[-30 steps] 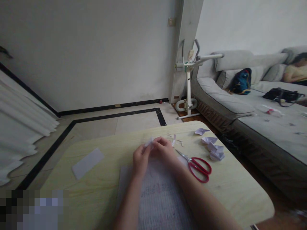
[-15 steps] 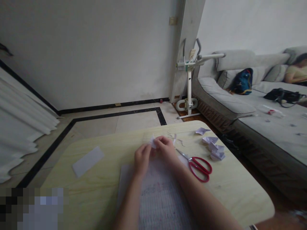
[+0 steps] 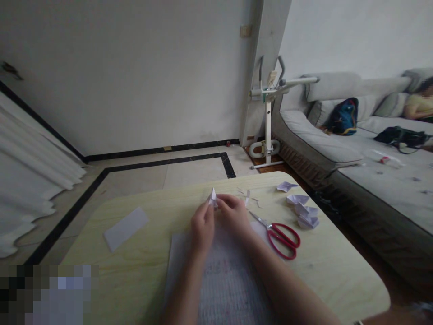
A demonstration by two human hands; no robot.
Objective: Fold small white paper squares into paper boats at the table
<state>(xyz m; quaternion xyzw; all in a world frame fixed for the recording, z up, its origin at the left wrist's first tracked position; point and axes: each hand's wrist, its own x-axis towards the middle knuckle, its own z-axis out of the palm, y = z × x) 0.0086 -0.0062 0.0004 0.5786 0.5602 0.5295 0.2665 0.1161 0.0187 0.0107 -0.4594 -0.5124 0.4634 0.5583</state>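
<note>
A small piece of folded white paper (image 3: 213, 197) points upward between my fingertips. My left hand (image 3: 203, 221) pinches it from the left, and my right hand (image 3: 234, 213) grips its right side. Beneath my forearms lies a large written sheet (image 3: 223, 275) with rows of blurred writing. Red-handled scissors (image 3: 282, 239) rest just right of my right hand, blades toward the upper left. Thin paper scraps (image 3: 248, 197) are scattered beyond that hand. Several folded paper shapes (image 3: 299, 205) sit along the table's right side. A blank paper strip (image 3: 126, 229) lies flat to the left.
The pale wooden table (image 3: 142, 280) has rounded corners. Past its right edge stands a grey sofa (image 3: 324, 142) with a backpack (image 3: 345, 116), a black bag (image 3: 402, 136) and a seated person (image 3: 419, 106). A white exercise machine (image 3: 268, 119) is by the wall; a white curtain (image 3: 30, 176) hangs left.
The folded paper has turned and now shows a sharp upright tip above my fingers. My hands have shifted slightly around it. The view has moved a little.
</note>
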